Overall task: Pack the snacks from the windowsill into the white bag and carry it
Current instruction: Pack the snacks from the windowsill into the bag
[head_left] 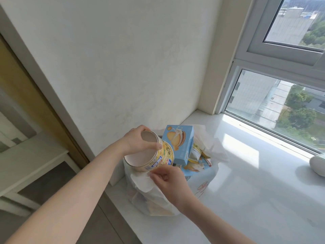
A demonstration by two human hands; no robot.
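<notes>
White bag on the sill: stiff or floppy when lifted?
Probably floppy: the white bag is thin and crinkled, its rim folding under the right hand. Probably top-heavy: the blue box sticks out above it.

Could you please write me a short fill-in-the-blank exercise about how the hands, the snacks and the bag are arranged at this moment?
1. The left hand grips a yellow ____ by its end.
2. The right hand pinches the rim of the ____ bag.
3. The bag stands on the ____.
4. The blue box sticking out of the bag pictures sandwich ____.

Missing words: tub; white; windowsill; biscuits
</notes>
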